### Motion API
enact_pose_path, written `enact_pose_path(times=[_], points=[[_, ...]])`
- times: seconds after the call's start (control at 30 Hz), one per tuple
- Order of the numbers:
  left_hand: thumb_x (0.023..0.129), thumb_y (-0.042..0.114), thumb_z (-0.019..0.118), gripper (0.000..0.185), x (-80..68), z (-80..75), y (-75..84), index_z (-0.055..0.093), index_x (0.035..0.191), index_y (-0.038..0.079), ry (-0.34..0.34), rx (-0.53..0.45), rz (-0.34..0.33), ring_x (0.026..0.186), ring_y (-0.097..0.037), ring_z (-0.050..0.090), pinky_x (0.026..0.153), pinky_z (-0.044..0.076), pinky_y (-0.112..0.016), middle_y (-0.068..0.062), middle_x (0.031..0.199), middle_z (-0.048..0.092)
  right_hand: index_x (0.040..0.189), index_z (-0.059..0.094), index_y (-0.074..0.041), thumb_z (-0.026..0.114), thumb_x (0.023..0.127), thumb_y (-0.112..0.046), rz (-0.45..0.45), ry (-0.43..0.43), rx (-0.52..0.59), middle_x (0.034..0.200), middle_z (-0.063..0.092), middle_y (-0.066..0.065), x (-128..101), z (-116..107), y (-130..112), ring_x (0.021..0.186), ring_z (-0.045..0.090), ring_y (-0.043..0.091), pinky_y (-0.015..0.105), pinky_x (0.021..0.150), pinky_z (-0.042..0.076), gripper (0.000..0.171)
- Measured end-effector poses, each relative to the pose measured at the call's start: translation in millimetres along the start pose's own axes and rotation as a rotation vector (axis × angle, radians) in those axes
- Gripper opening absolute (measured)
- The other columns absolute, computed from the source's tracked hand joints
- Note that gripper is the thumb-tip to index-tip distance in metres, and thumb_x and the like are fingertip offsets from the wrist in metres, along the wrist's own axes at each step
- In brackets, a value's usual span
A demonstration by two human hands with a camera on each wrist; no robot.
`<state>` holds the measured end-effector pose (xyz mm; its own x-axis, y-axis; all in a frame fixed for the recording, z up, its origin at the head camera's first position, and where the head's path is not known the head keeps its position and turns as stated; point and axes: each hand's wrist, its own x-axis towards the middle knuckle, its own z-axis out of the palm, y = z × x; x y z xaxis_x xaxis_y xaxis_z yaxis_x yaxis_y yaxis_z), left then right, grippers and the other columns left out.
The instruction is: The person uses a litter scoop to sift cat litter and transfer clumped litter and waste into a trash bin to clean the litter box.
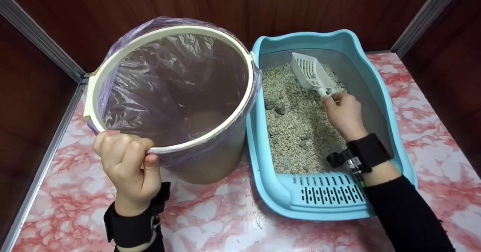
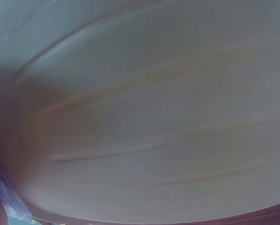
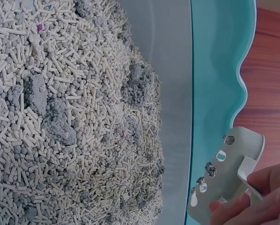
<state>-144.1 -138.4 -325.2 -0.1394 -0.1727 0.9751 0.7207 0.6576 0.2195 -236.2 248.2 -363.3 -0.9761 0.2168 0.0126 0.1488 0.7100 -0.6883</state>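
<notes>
My right hand (image 1: pixel 345 114) pinches the handle of a white slotted litter scoop (image 1: pixel 302 77) over the blue litter box (image 1: pixel 265 188). Its blade points toward the back wall. In the right wrist view, grey bits stick in the slots of the scoop (image 3: pixel 247 140). Beneath lies pale pellet litter (image 1: pixel 289 128) with dark grey clumps (image 3: pixel 36 93). On the left, my left hand (image 1: pixel 126 165) grips the near rim of a trash bin (image 1: pixel 195 142), fingers curled over it. A purple plastic bag (image 1: pixel 131 97) lines the bin. Its ribbed wall (image 2: pixel 154 112) fills the left wrist view.
The bin stands right beside the litter box's left wall. A slotted step (image 1: pixel 327 207) forms the box's near end. Dark wooden panels (image 1: pixel 240 3) with metal corner strips enclose the back and sides. The floor (image 1: pixel 218 222) is red and white marbled.
</notes>
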Motion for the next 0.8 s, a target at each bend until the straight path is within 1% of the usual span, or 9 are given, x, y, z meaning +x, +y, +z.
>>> enact_pose_path(times=[0.2, 0.47, 0.6, 0.73, 0.8], points=[[0.099, 0.053, 0.049, 0.065, 0.0, -1.3, 0.5, 0.045, 0.060, 0.001, 0.005, 0.003, 0.002, 0.063, -0.032, 0.029, 0.081, 0.027, -0.041, -0.011, 0.056, 0.035, 0.089, 0.062, -0.003, 0.042, 0.105, -0.032, -0.009, -0.021, -0.015, 0.063, 0.045, -0.004, 0.5, -0.3, 0.0, 0.049, 0.036, 0.009, 0.028, 0.050, 0.031, 0.039], [0.099, 0.052, 0.049, 0.064, -0.1, -2.0, 1.1, 0.045, 0.060, 0.001, 0.010, -0.003, 0.005, 0.063, -0.031, 0.029, 0.082, 0.027, -0.040, -0.011, 0.056, 0.035, 0.085, 0.060, -0.005, 0.042, 0.105, -0.032, -0.008, -0.028, -0.024, 0.061, 0.043, -0.006, 1.6, -0.2, 1.2, 0.049, 0.037, 0.009, 0.029, 0.050, 0.032, 0.039], [0.099, 0.052, 0.049, 0.064, 0.1, -1.8, 1.2, 0.045, 0.060, 0.001, 0.009, -0.007, 0.006, 0.064, -0.031, 0.029, 0.082, 0.027, -0.040, -0.011, 0.056, 0.035, 0.090, 0.063, -0.003, 0.041, 0.105, -0.031, -0.025, -0.020, -0.037, 0.062, 0.045, -0.004, 0.1, -1.0, -0.6, 0.049, 0.036, 0.010, 0.029, 0.050, 0.031, 0.039], [0.100, 0.052, 0.048, 0.064, 0.1, -0.9, 0.7, 0.045, 0.060, 0.002, 0.000, -0.010, 0.010, 0.064, -0.030, 0.028, 0.082, 0.027, -0.039, -0.011, 0.056, 0.034, 0.102, 0.068, -0.001, 0.044, 0.103, -0.030, -0.056, 0.031, -0.079, 0.065, 0.051, 0.000, -2.2, -1.2, -4.3, 0.050, 0.038, 0.013, 0.030, 0.052, 0.032, 0.037], [0.100, 0.052, 0.048, 0.064, -0.5, -0.6, -0.1, 0.045, 0.060, 0.002, -0.011, -0.007, 0.011, 0.064, -0.030, 0.028, 0.082, 0.027, -0.039, -0.011, 0.056, 0.034, 0.113, 0.067, 0.001, 0.045, 0.103, -0.029, -0.068, 0.059, -0.103, 0.071, 0.056, 0.005, -4.1, -1.7, -6.3, 0.051, 0.041, 0.014, 0.031, 0.054, 0.032, 0.038]])
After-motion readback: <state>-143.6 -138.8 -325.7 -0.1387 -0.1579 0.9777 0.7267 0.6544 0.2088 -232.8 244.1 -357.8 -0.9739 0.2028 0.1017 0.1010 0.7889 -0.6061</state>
